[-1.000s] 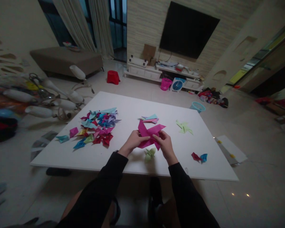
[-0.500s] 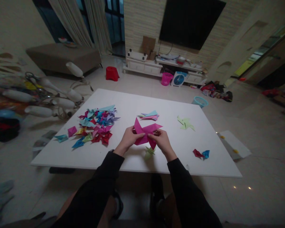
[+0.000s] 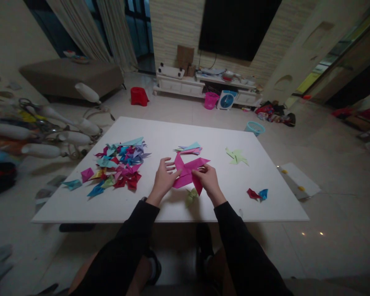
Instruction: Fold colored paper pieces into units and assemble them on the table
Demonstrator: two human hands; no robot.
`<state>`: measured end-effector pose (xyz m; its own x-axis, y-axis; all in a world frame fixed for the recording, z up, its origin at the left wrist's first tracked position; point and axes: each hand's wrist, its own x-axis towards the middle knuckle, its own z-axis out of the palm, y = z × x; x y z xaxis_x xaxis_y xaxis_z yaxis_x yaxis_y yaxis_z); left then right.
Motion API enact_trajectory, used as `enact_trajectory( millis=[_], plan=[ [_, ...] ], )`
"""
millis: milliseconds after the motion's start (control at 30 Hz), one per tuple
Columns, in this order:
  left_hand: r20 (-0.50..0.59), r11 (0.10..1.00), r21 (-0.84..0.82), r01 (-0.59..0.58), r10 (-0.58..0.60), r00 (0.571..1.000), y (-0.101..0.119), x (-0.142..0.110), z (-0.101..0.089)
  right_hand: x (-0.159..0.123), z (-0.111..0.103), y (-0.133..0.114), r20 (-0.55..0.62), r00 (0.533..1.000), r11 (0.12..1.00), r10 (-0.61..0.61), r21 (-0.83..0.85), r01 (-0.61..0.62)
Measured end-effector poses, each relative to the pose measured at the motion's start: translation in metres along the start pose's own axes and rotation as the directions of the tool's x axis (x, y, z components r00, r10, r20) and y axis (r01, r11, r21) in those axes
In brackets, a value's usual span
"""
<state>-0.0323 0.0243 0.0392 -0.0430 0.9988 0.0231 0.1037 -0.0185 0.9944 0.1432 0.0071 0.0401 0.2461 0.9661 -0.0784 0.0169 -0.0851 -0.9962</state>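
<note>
Right grip (image 3: 209, 179) pinches the pink paper (image 3: 184, 178); left grip (image 3: 164, 180), fingers spread, thumbs its edge.

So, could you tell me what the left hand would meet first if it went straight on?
Most likely the magenta folded paper, right at the thumb of the left hand; the stack of folded strips seems farther on, though depth is unclear.

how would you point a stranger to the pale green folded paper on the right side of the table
On the big white table, look at the right half, beyond the right hand. The flat pale green pinwheel shape lies there by itself. The magenta paper has similar points but is held up, not lying down.
</note>
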Motion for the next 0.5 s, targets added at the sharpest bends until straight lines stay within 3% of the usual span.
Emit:
enact_trajectory(
  millis=[67,133,200,300,400,500],
  plan=[
    [-0.045,0.949,0.205,-0.238,0.252,0.967,0.004,-0.005,0.004,0.003,-0.001,0.002,-0.050,0.999,1.000,0.004,0.004,-0.003],
    [0.131,0.835,0.324,-0.445,0.427,0.895,0.008,-0.012,0.008,0.004,-0.002,0.003,-0.081,0.997,1.000,-0.006,0.011,0.007],
    [0.337,0.742,0.353,-0.570,0.468,0.817,0.009,-0.019,0.012,0.005,-0.002,0.003,-0.106,0.994,1.000,-0.026,0.003,0.027],
    [0.452,0.664,0.412,-0.624,0.445,0.773,0.006,-0.025,0.017,0.006,-0.001,0.004,-0.116,0.993,0.999,-0.035,0.008,0.036],
    [0.458,0.645,0.458,-0.612,0.419,0.784,0.001,-0.026,0.019,0.006,0.000,0.006,-0.096,0.995,0.998,-0.006,0.057,0.012],
    [0.447,0.680,0.445,-0.583,0.396,0.802,-0.003,-0.025,0.020,0.004,0.001,0.004,-0.066,0.997,0.992,0.042,0.117,-0.034]
  ],
)
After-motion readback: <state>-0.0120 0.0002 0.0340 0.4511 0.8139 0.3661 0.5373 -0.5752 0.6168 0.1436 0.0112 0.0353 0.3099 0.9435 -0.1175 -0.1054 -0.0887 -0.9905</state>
